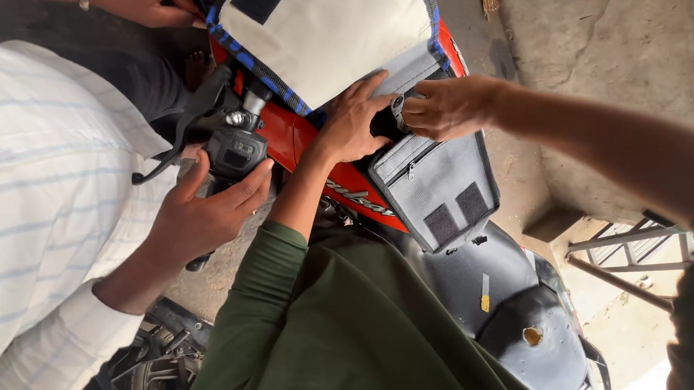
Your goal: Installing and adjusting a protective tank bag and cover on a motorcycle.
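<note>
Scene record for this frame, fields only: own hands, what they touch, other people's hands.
right hand: pinching a small metal ring at the top edge of the grey pouch
left hand: not in view
green-sleeved hand: another person's, pressed on the pouch edge over the red tank
striped-shirt person's hand: cupping the handlebar switch box

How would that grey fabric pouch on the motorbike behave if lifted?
Probably floppy: the grey pouch is stitched fabric draping over the red tank and bending where the right hand pinches it. Likely light: it looks flat. Hardly slippery, given its woven cloth.
</note>
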